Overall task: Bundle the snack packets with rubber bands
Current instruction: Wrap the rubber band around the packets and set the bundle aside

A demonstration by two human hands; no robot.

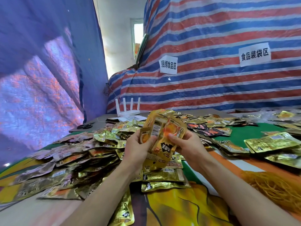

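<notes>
I hold a small stack of snack packets (164,136) upright above the desk (244,136). My left hand (137,148) curls its fingers (149,140) round the left edge, and my right hand (187,144) pinches the right edge, thumb on the front. I judge this grip lets me square the edges before a band goes on. They are flat foil pouches, gold and glossy, crimped at the seams, and probably slippery. Loose ones lie heaped below in a pile (81,154). What I take for rubber bands (275,188) — a tangle of thin orange loops — sits beside my right forearm, not in my fingers.
</notes>
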